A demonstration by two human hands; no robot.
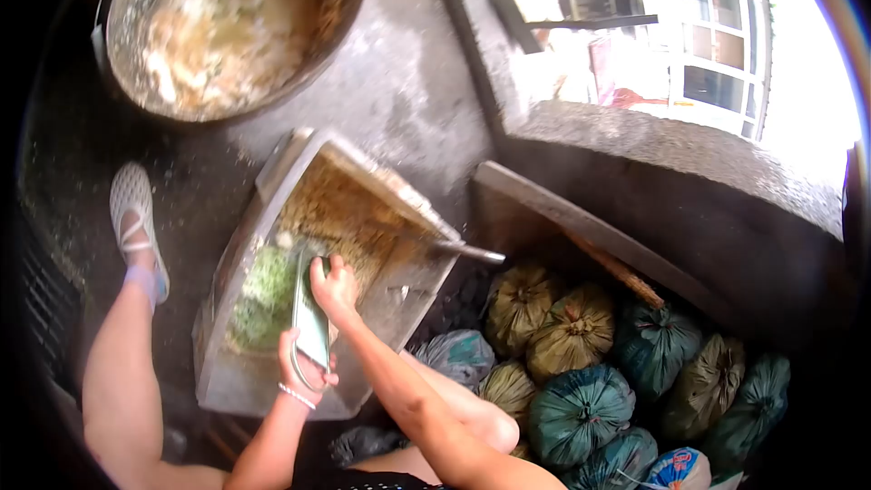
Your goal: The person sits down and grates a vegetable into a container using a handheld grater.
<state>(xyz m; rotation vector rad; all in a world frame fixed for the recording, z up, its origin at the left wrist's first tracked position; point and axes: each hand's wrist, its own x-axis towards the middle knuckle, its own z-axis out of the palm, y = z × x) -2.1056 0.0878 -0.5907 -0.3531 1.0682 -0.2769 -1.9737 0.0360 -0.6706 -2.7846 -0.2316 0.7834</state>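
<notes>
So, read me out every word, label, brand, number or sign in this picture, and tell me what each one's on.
No text can be read for certain.
Blue-and-white bag at the bottom edge: red marks that may be lettering, too small and blurred to read.
Flat pale object in the left hand: no text visible.
Tied green bag: no readable text.

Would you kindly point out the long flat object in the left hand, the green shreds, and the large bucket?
Long flat object (311, 325): head view, middle of its pale face.
Green shreds (266, 295): head view, middle of the heap.
Large bucket (128, 44): head view, left side of its inner wall.
</notes>
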